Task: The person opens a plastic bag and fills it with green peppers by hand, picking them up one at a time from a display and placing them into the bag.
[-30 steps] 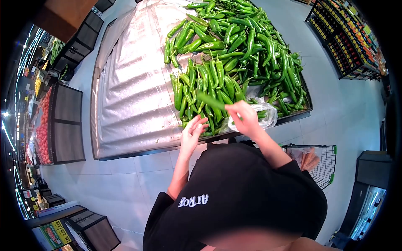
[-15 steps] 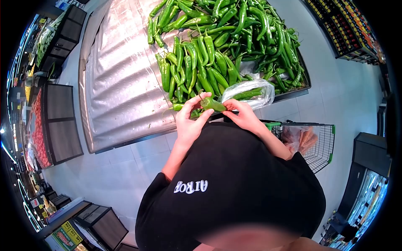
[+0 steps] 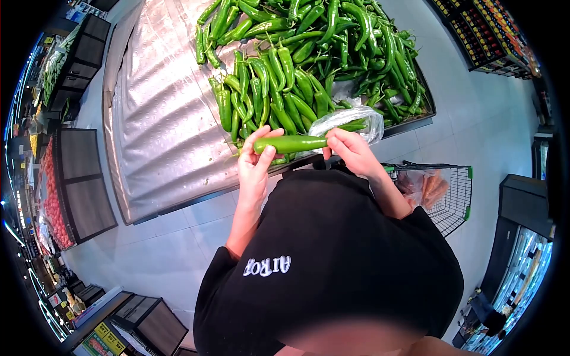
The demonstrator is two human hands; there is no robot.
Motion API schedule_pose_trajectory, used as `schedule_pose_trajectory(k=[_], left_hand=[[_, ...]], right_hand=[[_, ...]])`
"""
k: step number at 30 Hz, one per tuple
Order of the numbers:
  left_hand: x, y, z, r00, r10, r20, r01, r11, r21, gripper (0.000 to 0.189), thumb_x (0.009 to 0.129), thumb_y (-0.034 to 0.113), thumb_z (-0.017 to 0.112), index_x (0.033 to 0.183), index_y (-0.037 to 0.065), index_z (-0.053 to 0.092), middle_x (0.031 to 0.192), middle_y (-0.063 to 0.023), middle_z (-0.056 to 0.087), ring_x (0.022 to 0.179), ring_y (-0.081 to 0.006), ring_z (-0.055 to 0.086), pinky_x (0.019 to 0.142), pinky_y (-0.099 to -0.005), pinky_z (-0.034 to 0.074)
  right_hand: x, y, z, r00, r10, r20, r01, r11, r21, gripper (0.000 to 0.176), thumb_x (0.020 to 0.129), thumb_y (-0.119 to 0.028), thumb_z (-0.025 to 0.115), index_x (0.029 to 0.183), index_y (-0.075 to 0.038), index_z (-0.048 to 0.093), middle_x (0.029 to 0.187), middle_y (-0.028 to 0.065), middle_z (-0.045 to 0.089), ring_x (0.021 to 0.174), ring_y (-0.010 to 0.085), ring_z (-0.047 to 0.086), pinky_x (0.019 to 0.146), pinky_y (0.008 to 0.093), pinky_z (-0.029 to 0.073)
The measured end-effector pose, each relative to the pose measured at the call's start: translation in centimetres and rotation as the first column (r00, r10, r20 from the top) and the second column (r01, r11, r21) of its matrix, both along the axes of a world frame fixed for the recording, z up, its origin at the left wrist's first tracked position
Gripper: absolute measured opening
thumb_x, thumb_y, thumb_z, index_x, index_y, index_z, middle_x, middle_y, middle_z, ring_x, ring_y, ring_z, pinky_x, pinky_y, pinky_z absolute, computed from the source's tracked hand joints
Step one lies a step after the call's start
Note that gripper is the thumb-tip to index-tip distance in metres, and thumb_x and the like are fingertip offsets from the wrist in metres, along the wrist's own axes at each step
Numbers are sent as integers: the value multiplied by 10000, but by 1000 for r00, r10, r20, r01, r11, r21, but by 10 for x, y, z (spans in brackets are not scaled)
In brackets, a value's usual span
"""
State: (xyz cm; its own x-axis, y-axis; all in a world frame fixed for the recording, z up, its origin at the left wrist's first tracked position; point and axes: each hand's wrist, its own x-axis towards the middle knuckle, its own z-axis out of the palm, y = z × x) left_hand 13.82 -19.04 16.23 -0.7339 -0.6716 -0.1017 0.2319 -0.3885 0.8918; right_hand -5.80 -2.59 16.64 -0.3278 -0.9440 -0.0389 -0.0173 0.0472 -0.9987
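Note:
A long green pepper lies level between my two hands, just above the near edge of the produce stand. My left hand grips its thick left end between thumb and fingers. At the narrow right end, my right hand pinches the tip. Behind my right hand rests a clear plastic bag with green pepper showing inside it. Just beyond my hands lies a pile of green peppers, loosely heaped and partly hidden by the bag.
The stand's ridged grey surface stretches to the left. To my right is a wire shopping cart holding a bagged orange-brown item. Dark-panelled bins stand at far left, and shelves of bottles at upper right.
The pepper has turned from pointing toward me to lying sideways, showing its full length. My right hand has moved slightly right and up. The whole view has shifted a little.

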Motion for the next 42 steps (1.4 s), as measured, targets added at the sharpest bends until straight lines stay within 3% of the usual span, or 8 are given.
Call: schedule_pose_trajectory(k=[9,19,22,24,26,30,39,42], left_hand=[[-12,8,-1,990,-134,39,135,990,-28,344,949,35,681,1279,-16,598,1283,-161,662,1196,-211,617,1062,-355,468],[-36,12,-17,935,-302,187,286,952,106,435,920,54,723,1316,-11,557,1309,-131,627,1158,-180,609,1037,-331,475],[-46,10,-48,908,-341,242,350,937,7,472,919,80,734,1334,-17,531,1364,-127,589,1185,-183,595,1026,-326,477],[-50,9,-63,853,-207,479,409,835,-368,459,919,182,732,1320,33,564,1415,-185,542,1259,-296,569,1054,-386,458],[-50,5,-72,783,25,621,518,526,-674,448,915,236,728,1308,73,588,1438,-216,517,1294,-360,543,1072,-419,442],[-55,8,-84,760,-187,622,576,636,-513,335,922,279,707,1213,118,664,1484,-219,482,1322,-374,527,1076,-435,437],[-54,14,-82,712,-175,680,640,558,-528,620,904,261,727,1435,24,512,1501,-204,485,1321,-340,551,1068,-407,458],[-54,17,-78,777,-213,592,527,734,-428,671,896,217,740,1471,17,459,1474,-196,511,1290,-308,579,1028,-397,487]], right_hand=[[1,-3,-15,932,-199,304,130,964,233,710,1100,-439,393,486,-86,438,436,47,475,428,141,493,487,265,398],[-18,15,-31,932,-361,34,355,928,114,487,1073,-349,519,739,-15,639,628,30,620,567,88,557,546,257,448],[-49,41,-37,783,-619,-56,620,785,-7,537,1059,-347,553,627,-31,598,562,-7,569,541,52,500,501,238,371],[-68,59,-36,709,-691,-141,701,712,32,557,1080,-342,509,621,-34,579,555,14,556,522,75,505,497,256,390],[-81,77,-34,676,-689,-260,714,700,1,555,1079,-346,514,625,-32,576,554,14,546,497,74,477,474,250,367],[-92,95,-16,574,-582,-576,707,707,-9,526,1050,-301,564,623,5,591,482,18,525,439,75,461,445,281,353],[-90,90,6,652,-430,-624,554,832,6,482,1011,-216,583,588,14,571,471,55,520,408,122,476,444,309,371],[-90,90,12,695,-413,-589,518,855,11,469,994,-196,600,571,3,565,473,53,532,405,145,491,450,319,383]])
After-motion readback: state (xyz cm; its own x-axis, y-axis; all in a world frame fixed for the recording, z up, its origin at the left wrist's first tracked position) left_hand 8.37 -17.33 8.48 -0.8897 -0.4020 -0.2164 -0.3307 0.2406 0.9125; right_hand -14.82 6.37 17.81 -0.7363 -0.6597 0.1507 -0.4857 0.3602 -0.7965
